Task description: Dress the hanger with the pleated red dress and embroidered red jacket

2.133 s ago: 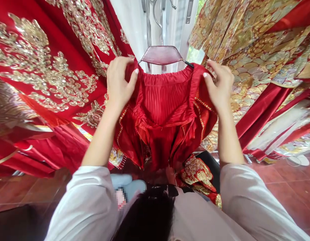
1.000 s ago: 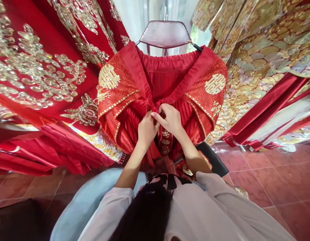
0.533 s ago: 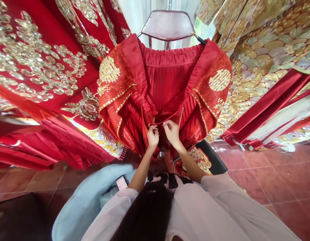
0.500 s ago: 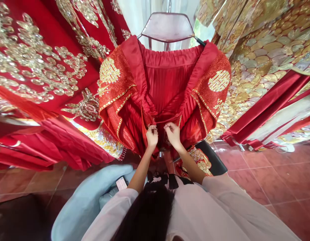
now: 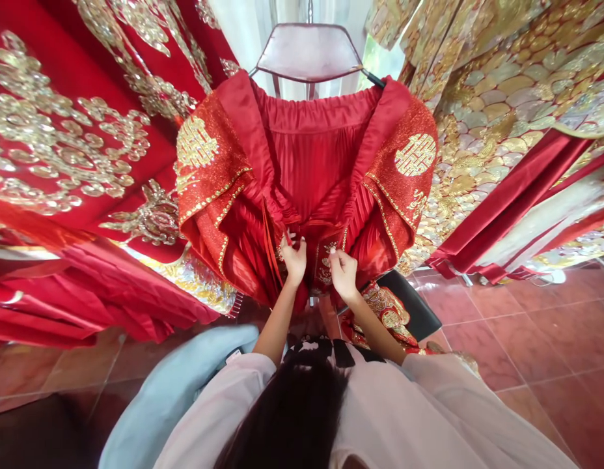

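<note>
A red pleated skirt (image 5: 306, 166) with a gathered satin waistband hangs from a dark-framed hanger (image 5: 309, 52). Its glittery red outer panels carry round gold emblems and gold-beaded edges. At the waistband's front, my left hand (image 5: 294, 262) has its fingers around a narrow red edge or strip, the thumb standing apart on the near side. My right hand (image 5: 343, 272) is curled in a pinch against the embroidered front panel (image 5: 325, 260), just right of the left hand. What exactly lies between its fingertips is hidden. Thin red ties (image 5: 269, 244) dangle left of my left hand.
Red garments with crystal beading (image 5: 68, 137) hang at the left, gold scale-patterned ones (image 5: 507, 104) at the right. A black seat (image 5: 416, 306) bears a red-and-gold piece of fabric (image 5: 384, 309). A pale blue chair (image 5: 160, 397) stands lower left on the red tiled floor (image 5: 521, 332).
My hands have moved slightly apart and down from the waistband edge. The left thumb has spread from its fingers. The view has shifted, so the skirt appears farther left.
</note>
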### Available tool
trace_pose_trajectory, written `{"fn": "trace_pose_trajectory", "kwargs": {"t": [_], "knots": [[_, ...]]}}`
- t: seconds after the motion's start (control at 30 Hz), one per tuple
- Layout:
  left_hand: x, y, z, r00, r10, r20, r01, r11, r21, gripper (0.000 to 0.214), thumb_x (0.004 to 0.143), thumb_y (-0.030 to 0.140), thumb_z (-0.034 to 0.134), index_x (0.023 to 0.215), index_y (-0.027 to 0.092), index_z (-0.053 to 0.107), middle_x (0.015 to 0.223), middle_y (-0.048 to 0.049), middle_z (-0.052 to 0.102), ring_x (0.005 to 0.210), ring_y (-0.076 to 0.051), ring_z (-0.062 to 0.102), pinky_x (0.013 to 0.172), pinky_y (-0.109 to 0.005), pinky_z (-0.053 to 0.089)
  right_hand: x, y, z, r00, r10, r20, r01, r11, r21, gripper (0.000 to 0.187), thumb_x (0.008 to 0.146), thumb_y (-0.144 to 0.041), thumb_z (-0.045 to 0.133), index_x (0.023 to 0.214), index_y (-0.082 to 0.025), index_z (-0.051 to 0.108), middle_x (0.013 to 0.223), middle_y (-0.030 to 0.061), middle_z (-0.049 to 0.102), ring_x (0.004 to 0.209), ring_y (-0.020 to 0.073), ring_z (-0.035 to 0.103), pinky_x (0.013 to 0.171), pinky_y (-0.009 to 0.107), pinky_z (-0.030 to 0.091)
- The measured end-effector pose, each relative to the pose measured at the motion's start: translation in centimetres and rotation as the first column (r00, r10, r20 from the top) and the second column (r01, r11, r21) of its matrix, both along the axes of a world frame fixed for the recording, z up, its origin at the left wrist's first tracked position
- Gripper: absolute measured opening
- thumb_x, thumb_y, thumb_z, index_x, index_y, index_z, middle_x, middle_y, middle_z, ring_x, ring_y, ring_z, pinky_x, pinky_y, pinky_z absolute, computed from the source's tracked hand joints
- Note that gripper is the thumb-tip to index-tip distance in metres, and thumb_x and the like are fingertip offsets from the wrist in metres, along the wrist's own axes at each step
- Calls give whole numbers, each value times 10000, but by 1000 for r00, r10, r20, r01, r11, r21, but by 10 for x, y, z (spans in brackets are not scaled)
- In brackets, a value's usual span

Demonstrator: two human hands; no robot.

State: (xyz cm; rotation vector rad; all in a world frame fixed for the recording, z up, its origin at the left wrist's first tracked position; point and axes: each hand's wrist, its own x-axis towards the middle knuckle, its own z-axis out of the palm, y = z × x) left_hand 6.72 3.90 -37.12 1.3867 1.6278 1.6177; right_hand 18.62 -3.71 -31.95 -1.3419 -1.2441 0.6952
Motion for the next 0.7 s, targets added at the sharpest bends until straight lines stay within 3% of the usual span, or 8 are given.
{"fn": "trace_pose_trajectory", "kwargs": {"t": [0.07, 0.13, 0.27, 0.37, 0.5, 0.6, 0.7], "knots": [[3, 11, 1, 986, 117, -120, -119, 993, -15, 298, 787, 233, 633, 1052, 125, 547, 1043, -128, 589, 910, -203, 598, 845, -330, 484, -3, -4, -3, 997, 68, 40, -67, 998, -18, 447, 896, -473, 407, 581, -171, 507, 498, -19, 468, 481, 91, 440, 536, 223, 341], [4, 23, 2, 969, 160, -190, -171, 984, -43, 341, 776, 263, 665, 1054, 120, 528, 1049, -148, 583, 975, -247, 586, 886, -376, 470, -6, -7, -7, 991, 115, 70, -112, 993, -45, 444, 900, -463, 401, 581, -173, 510, 499, -16, 475, 483, 94, 451, 542, 221, 347], [2, 29, -2, 963, 106, -249, -125, 990, -60, 140, 857, 232, 539, 958, 135, 540, 944, -134, 603, 932, -271, 599, 886, -426, 458, -8, -7, -11, 976, 162, 144, -148, 983, -105, 427, 908, -443, 383, 602, -177, 517, 522, -12, 501, 498, 99, 469, 554, 215, 356], [1, 2, -13, 958, 33, -284, -51, 997, -55, 96, 873, 208, 482, 828, 146, 540, 833, -123, 604, 878, -273, 607, 860, -427, 463, -12, -2, -10, 952, 187, 241, -146, 973, -177, 349, 904, -389, 403, 680, -177, 567, 581, -4, 559, 536, 109, 501, 583, 216, 371], [1, -58, -32, 946, -75, -315, 59, 996, -63, 161, 836, 145, 472, 679, 170, 495, 702, -88, 579, 728, -231, 601, 745, -366, 493, -24, 0, -7, 865, 313, 392, -198, 931, -305, 212, 875, -329, 492, 828, -187, 641, 767, 25, 668, 695, 140, 599, 670, 227, 400], [1, -92, -41, 940, -119, -320, 104, 992, -65, 159, 822, 90, 433, 710, 166, 516, 715, -74, 589, 712, -202, 593, 716, -328, 496, -34, -9, -10, 801, 358, 481, -195, 914, -356, 168, 856, -306, 539, 811, -190, 651, 801, 42, 677, 741, 160, 610, 690, 242, 398], [-1, -108, -42, 940, -134, -315, 121, 991, -59, 157, 824, 75, 422, 755, 168, 529, 775, -71, 603, 755, -194, 591, 748, -327, 496, -37, -23, -16, 806, 295, 514, -144, 939, -312, 180, 863, -314, 535, 797, -180, 635, 773, 50, 658, 702, 158, 588, 663, 244, 386]]}}
